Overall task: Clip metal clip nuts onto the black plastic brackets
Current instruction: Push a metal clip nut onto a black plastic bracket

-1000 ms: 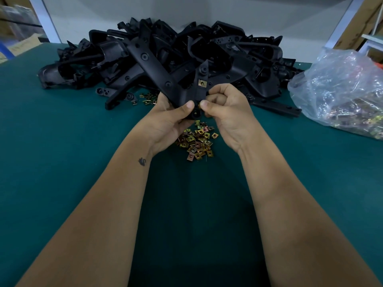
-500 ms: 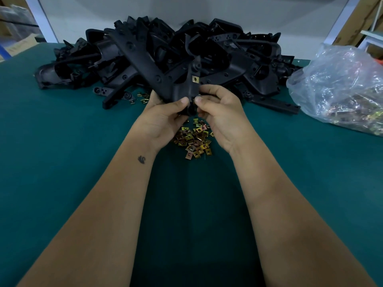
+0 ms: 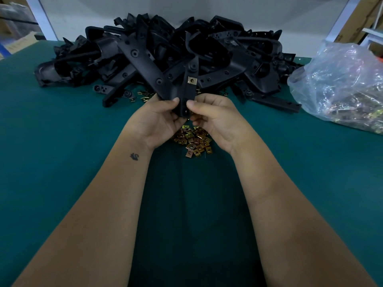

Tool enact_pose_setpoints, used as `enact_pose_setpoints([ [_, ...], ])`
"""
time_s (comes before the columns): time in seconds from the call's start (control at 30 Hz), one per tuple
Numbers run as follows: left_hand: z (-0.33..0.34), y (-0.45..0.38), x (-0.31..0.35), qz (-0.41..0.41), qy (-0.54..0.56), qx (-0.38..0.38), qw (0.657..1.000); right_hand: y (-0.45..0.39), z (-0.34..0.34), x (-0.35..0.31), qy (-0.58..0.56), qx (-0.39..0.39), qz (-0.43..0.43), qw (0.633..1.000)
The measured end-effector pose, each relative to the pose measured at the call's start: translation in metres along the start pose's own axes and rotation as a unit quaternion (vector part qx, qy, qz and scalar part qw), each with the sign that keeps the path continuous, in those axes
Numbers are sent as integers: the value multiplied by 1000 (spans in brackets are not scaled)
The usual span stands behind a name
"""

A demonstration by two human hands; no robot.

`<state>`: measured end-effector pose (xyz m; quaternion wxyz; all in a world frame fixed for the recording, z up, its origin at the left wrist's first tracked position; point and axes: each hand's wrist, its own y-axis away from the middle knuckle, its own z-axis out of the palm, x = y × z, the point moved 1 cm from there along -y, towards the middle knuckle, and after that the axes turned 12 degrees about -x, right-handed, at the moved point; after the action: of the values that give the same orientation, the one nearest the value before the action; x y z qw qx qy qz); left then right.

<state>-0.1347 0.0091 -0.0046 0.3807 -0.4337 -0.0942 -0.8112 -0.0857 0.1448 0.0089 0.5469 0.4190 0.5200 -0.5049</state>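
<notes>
Both hands hold one black plastic bracket [image 3: 165,83] above the green table. My left hand [image 3: 157,121] grips its lower left side, thumb on top. My right hand [image 3: 215,119] pinches the bracket's near tip from the right. One brass-coloured clip nut [image 3: 192,80] sits clipped on the bracket's upright arm. Whether my right fingers also hold a nut is hidden. A loose heap of clip nuts [image 3: 193,139] lies on the table just below my hands.
A large pile of black brackets [image 3: 207,50] fills the back of the green table [image 3: 62,141]. A few stray nuts [image 3: 145,96] lie by its front edge. A clear plastic bag [image 3: 342,85] with more nuts sits at the right.
The hands and bracket stay almost in place; the bracket has tilted slightly and my thumbs have closed in at its near tip.
</notes>
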Motion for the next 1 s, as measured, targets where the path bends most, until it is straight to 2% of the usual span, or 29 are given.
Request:
enact_pose_setpoints([
  [0.13, -4, 3, 1, -34, -23, -57, 998, 2, -2, -1, 9, -22, 18, 1000],
  [0.27, -11, 7, 7, -63, -21, -87, 994, 2, 2, -2, -35, -21, -14, 999],
  [0.43, -11, 4, 9, -90, -82, -55, 991, 1, 2, -3, -90, 10, -36, 995],
  [0.53, -8, 4, 8, -65, -182, -10, 981, 0, 2, -2, -102, 28, -35, 994],
  [0.63, -3, 5, 5, -41, -215, 7, 976, -1, 2, -1, -118, 36, -41, 991],
  [1.0, -3, 5, 5, -63, -255, -27, 965, 2, -4, -3, -91, 14, -23, 995],
])
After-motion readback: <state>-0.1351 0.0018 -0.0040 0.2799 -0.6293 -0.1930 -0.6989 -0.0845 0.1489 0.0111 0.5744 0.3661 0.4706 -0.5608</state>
